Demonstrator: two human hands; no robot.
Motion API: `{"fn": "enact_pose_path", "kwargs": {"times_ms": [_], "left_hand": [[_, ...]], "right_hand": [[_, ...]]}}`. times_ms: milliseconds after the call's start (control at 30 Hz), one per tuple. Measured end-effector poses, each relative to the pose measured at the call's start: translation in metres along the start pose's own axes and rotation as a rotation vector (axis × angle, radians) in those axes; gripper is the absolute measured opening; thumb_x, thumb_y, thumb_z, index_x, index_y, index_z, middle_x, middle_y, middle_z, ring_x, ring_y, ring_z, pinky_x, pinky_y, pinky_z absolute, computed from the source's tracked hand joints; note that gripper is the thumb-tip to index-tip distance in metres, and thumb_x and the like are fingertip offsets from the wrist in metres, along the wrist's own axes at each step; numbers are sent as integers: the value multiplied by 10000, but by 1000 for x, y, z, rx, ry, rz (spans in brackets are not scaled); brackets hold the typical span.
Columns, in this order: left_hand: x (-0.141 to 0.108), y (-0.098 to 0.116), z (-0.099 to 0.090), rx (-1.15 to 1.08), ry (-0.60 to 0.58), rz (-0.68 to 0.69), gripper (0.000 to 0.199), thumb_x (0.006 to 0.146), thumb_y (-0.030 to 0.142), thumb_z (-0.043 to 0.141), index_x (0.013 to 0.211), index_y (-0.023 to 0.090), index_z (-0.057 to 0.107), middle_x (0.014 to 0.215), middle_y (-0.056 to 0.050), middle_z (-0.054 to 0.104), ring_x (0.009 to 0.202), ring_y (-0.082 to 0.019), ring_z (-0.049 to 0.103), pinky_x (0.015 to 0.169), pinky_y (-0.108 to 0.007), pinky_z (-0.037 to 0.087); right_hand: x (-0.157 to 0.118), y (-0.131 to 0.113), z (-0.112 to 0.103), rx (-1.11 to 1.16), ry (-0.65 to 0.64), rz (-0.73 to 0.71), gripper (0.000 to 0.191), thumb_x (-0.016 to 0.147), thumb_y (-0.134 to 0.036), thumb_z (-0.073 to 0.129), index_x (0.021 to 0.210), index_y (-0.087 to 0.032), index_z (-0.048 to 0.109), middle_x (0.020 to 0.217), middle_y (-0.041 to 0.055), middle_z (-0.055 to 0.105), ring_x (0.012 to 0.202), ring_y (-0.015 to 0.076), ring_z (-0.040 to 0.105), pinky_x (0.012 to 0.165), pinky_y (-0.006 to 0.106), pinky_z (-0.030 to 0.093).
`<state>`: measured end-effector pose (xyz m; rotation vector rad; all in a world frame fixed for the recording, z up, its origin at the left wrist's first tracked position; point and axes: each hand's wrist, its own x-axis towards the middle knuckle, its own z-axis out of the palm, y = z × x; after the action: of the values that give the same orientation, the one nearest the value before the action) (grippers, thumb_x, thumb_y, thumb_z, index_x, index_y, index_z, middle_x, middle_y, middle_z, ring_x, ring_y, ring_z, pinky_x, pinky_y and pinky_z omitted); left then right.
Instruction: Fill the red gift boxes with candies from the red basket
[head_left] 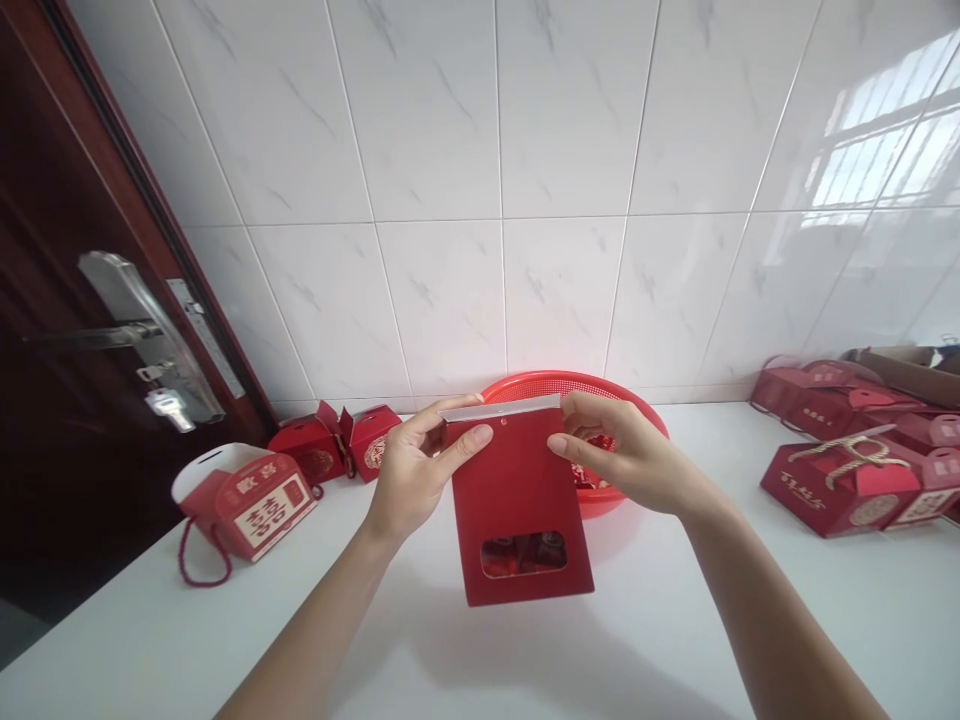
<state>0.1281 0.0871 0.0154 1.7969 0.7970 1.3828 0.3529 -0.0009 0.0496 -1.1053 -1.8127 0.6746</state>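
A red paper gift bag [517, 480] hangs upright above the white table, held between my two hands. Its top edge shows a pale folded strip with a small hole just below it. Through a rounded window near the bottom, dark and red wrapped pieces show. My left hand [420, 460] pinches the top left corner, thumb on the front. At the top right corner my right hand [622, 450] grips the edge, thumb in front and fingers behind. Behind the bag, a red plastic basket [652, 412] is partly hidden; some small red-wrapped pieces lie in it.
On the left stand a red box with a cord handle [259, 500] and smaller red boxes [319, 450]. Several red boxes [840, 480] sit at the right, near an open cardboard box [911, 368]. A tiled wall [450, 300] closes the back; a door handle [142, 330] is at left.
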Motion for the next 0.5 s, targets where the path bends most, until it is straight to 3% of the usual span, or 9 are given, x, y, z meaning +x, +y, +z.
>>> {"fn": "enact_pose_path", "kwargs": {"times_ms": [233, 367, 500], "left_hand": [[-1, 5, 2, -17, 2, 44, 435, 754, 503, 841, 1096, 239, 791, 1117, -76, 784, 997, -273, 723, 839, -377, 614], [-2, 4, 2, -19, 18, 65, 392, 750, 473, 852, 1064, 245, 801, 1122, -70, 790, 1050, -281, 722, 902, -391, 608], [-1, 2, 1, 10, 6, 76, 336, 758, 482, 839, 991, 240, 815, 1032, -69, 800, 964, -270, 728, 822, -373, 613]], "right_hand": [[0, 1, 1, -20, 12, -9, 283, 977, -348, 596, 761, -227, 459, 747, -17, 594, 693, 146, 592, 622, 285, 497], [0, 1, 1, -61, 7, 7, 222, 984, -353, 578, 812, -226, 517, 790, -2, 618, 732, 162, 605, 670, 311, 511], [-1, 1, 1, -90, 10, 22, 189, 976, -361, 579, 843, -229, 557, 809, 4, 631, 757, 174, 620, 684, 322, 528]]}}
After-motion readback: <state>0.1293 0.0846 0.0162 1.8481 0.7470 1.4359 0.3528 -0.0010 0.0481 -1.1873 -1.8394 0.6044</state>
